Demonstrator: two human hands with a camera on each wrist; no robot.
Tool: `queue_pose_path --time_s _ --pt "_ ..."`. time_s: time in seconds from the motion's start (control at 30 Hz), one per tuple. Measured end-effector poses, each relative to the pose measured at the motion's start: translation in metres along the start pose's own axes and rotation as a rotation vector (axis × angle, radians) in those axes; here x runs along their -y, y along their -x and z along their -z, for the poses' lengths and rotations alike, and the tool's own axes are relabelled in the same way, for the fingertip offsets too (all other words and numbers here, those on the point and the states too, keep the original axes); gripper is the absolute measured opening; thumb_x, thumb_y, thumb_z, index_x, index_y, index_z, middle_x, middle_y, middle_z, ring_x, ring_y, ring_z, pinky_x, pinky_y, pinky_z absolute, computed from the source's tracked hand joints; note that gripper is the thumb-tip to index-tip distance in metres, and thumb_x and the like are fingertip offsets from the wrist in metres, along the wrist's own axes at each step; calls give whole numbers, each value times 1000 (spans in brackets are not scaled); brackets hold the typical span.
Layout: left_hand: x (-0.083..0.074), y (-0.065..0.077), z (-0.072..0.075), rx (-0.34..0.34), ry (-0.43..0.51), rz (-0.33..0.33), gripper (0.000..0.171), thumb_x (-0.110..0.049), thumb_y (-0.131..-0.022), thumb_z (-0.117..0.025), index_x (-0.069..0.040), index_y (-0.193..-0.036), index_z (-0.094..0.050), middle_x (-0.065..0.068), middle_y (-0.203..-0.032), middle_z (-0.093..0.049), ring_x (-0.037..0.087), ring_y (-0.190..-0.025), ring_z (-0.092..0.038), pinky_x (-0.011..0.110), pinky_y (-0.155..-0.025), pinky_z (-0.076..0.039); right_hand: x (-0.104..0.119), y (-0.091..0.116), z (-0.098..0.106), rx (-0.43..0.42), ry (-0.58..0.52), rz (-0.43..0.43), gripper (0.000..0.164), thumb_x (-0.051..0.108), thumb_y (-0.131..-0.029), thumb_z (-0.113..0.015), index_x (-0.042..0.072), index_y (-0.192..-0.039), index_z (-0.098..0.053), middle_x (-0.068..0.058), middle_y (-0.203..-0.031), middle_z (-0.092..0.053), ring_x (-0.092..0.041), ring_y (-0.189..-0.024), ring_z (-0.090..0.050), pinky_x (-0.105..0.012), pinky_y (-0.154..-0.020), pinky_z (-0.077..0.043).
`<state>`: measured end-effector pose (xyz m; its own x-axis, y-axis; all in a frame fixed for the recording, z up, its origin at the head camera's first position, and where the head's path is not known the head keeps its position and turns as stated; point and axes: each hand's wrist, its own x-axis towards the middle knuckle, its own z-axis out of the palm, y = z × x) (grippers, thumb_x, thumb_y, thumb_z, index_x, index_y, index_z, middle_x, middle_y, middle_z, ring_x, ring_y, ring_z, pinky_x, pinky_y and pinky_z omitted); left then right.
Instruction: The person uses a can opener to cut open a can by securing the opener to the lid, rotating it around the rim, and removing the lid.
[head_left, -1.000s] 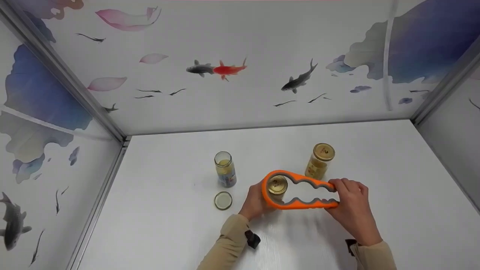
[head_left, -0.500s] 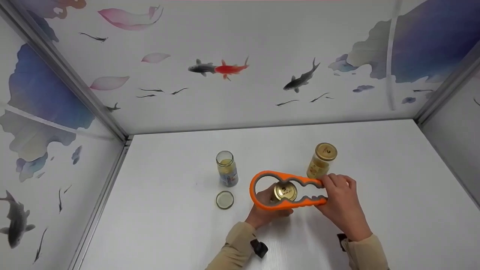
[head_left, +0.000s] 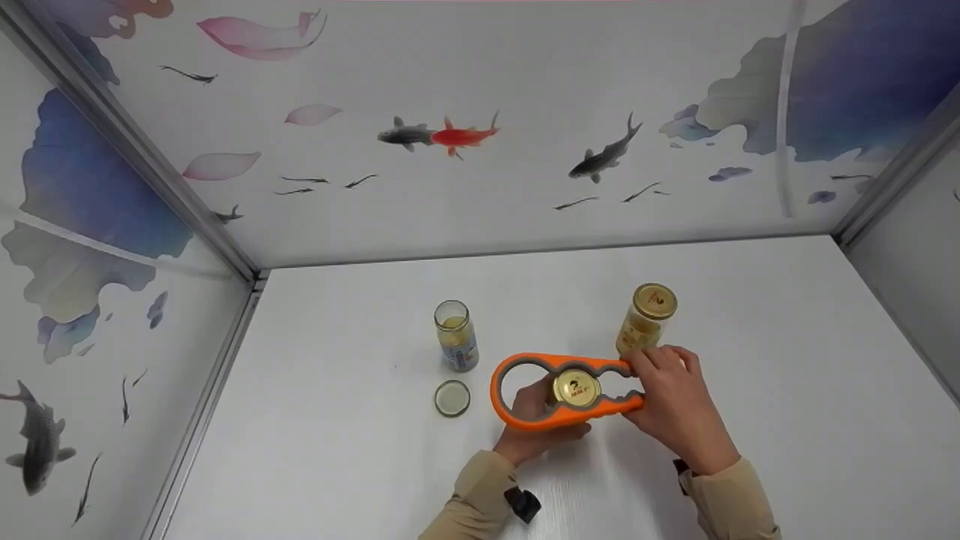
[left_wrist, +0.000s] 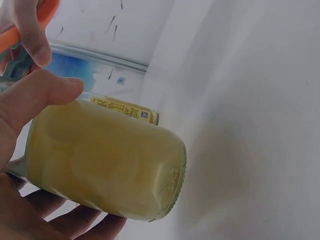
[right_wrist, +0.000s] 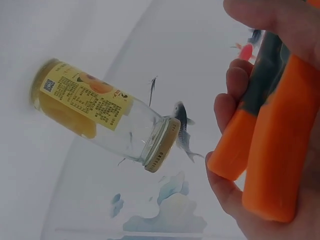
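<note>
My left hand (head_left: pixel 536 442) holds a glass jar (left_wrist: pixel 105 157) of yellowish contents, its fingers and thumb around the side in the left wrist view. The jar's gold lid (head_left: pixel 576 388) faces up towards the head camera. Around that lid sits an orange jar opener (head_left: pixel 585 413) with grey scalloped inner edges; the lid is in its middle notch, the wider ring to the left. My right hand (head_left: pixel 675 401) grips the two handle ends (right_wrist: pixel 275 165) of the opener. Whether the grey edges press on the lid all round, I cannot tell.
Behind my right hand stands a lidded jar (head_left: pixel 637 330) with a yellow label. An uncapped jar (head_left: pixel 459 349), partly filled, is at the left, and a loose lid (head_left: pixel 452 398) lies in front of it. Printed walls enclose the white table (head_left: pixel 322 420).
The opener has shifted left relative to the jar, so the lid has gone from its wide ring to its middle notch. The left hand and jar have moved slightly right.
</note>
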<state>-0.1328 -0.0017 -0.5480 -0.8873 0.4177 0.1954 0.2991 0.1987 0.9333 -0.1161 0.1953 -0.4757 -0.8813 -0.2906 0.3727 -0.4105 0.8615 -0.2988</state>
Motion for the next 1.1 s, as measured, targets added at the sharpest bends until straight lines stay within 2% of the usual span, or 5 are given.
queue_pose_path --time_s 0.3,0.53,0.73,0.93,1.1 --pt "1 0 0 13 -27 63 72 -11 -77 -79 -19 -141 -48 -12 -133 -55 3 -119 -50 28 -102 -39 4 -7 7 131 32 -6 53 7 -58 -89 5 -104 -63 -5 -91 -64 -30 -92 -56 -56 -93 -35" --pt "0 3 1 -20 -8 100 67 -12 -72 -82 -13 -133 -55 -9 -122 -63 4 -110 -56 29 -98 -42 0 -9 9 111 -8 52 46 2 -56 -88 12 -93 -64 2 -80 -59 -21 -80 -56 -51 -85 -40" --pt "0 4 5 39 -2 30 72 -8 -73 -78 -17 -139 -50 -11 -129 -58 4 -116 -53 28 -99 -41 -3 -8 7 109 -59 86 47 1 -54 -89 14 -91 -63 4 -76 -56 -16 -76 -52 -44 -80 -39" --pt "-18 6 14 33 48 -85 68 -2 -72 -77 -7 -135 -54 -2 -127 -62 6 -113 -56 29 -96 -45 -6 -8 6 81 -72 136 47 1 -55 -89 13 -92 -62 6 -77 -56 -16 -74 -52 -42 -77 -39" --pt "-32 8 19 41 42 -64 64 -3 -72 -78 -4 -132 -56 -4 -123 -63 5 -111 -56 27 -95 -45 -8 -9 4 91 -93 160 47 2 -57 -89 14 -93 -62 5 -77 -58 -15 -74 -53 -42 -77 -38"
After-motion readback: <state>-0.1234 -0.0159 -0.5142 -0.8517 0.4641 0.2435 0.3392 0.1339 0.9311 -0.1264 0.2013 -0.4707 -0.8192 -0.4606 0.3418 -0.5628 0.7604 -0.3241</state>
